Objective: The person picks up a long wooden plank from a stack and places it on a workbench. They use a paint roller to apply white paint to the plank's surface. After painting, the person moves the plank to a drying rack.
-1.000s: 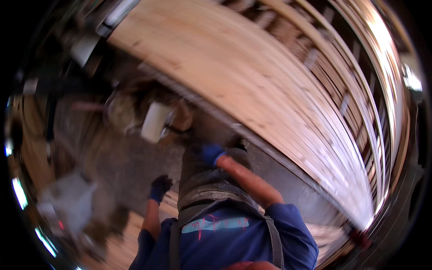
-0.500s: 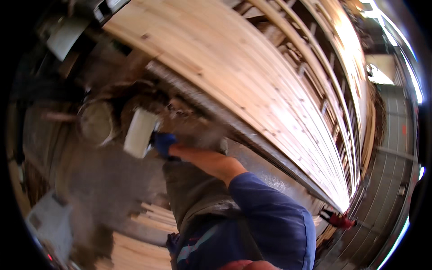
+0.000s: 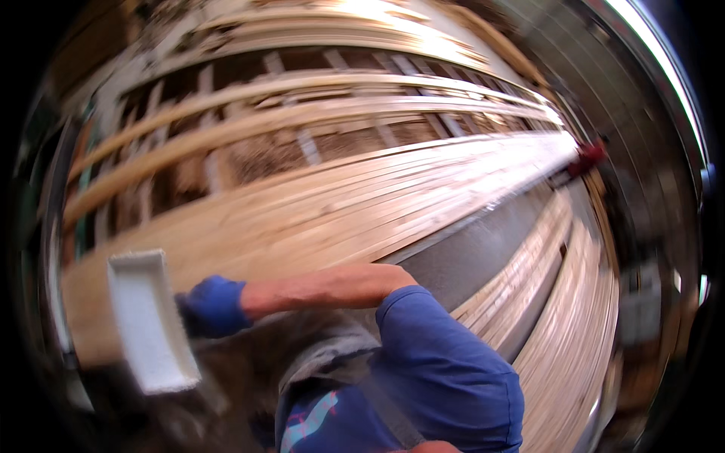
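My right hand (image 3: 217, 306), in a blue glove with a dark palm side, is closed at the side of a white rectangular open tub (image 3: 151, 325) with rough edges. The tub is held tilted, its hollow side showing, at the left end of a row of long pale boards (image 3: 302, 219). The exact grip is hidden behind the glove. My left hand (image 3: 262, 429) is only a dark, blurred shape low beside my body, its fingers not readable.
Beyond the boards runs a timber frame (image 3: 249, 143) with crosspieces and debris between them. More long boards (image 3: 566, 325) lie stacked at the right. A person in red (image 3: 589, 157) is at the far right end. A grey wall (image 3: 604, 83) stands behind.
My view has swung round toward the boards. The white tub, low above the dark floor beside a round container before, is now up at the boards' left end, still in my right hand.
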`<state>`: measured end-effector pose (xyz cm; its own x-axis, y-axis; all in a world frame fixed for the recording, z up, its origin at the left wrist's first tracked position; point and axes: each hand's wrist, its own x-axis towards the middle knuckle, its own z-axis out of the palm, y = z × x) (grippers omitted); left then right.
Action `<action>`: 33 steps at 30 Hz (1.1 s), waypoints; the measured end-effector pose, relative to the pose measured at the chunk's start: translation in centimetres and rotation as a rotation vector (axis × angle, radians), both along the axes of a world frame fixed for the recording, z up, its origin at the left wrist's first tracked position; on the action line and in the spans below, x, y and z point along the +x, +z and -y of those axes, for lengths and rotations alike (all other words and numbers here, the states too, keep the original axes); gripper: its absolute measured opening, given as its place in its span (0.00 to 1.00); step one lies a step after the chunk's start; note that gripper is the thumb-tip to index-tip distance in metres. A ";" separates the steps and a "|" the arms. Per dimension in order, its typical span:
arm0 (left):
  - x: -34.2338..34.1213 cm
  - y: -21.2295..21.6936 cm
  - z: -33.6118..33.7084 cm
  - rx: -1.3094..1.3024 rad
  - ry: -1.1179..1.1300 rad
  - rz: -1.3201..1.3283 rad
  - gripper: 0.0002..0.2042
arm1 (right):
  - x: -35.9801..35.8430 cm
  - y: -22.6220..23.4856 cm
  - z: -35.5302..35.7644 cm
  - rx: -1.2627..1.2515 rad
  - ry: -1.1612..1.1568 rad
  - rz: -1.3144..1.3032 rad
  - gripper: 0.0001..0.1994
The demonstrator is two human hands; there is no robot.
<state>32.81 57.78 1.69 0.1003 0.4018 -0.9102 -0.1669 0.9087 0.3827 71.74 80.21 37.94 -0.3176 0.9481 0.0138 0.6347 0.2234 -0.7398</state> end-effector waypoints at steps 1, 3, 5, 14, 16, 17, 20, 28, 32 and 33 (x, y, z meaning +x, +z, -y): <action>2.7 0.1 -1.5 -0.031 -0.053 -0.046 0.18 | 4.5 2.4 0.5 -0.114 -0.068 0.009 0.13; 9.2 -0.8 -4.5 -0.057 -0.207 -0.060 0.17 | 12.2 3.5 3.6 -0.185 -0.190 0.071 0.14; 17.1 -0.6 -6.9 -0.074 -0.359 -0.074 0.16 | 21.5 4.0 7.4 -0.233 -0.316 0.104 0.16; 22.1 -3.8 -12.9 -0.100 -0.434 0.014 0.13 | 42.9 0.1 16.6 -0.530 -0.506 0.498 0.10; 16.5 -4.8 -12.2 -0.143 -0.421 0.077 0.13 | 44.1 -0.9 21.6 -0.369 -0.511 0.404 0.12; 11.7 -4.6 -11.8 -0.150 -0.427 0.094 0.13 | 42.2 -1.9 16.9 -0.228 -0.413 0.382 0.15; 6.4 0.2 -11.8 -0.250 -0.130 -0.131 0.12 | 38.7 -5.7 4.3 -0.283 -0.236 0.569 0.18; 3.4 2.7 -8.7 -0.028 0.434 -0.028 0.10 | 10.9 -4.2 -25.1 -0.086 0.183 0.529 0.17; -0.5 2.3 -11.3 0.106 0.469 -0.185 0.14 | -5.8 -6.6 -38.6 0.056 0.279 0.303 0.17; -0.6 2.3 -12.2 0.162 0.513 -0.140 0.15 | -9.0 -6.4 -41.1 0.044 0.246 0.381 0.17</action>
<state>32.19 70.00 4.00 -0.2630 0.5035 -0.8230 -0.5100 0.6515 0.5616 62.79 121.27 31.57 -0.5236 0.8449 -0.1094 0.7839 0.4274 -0.4503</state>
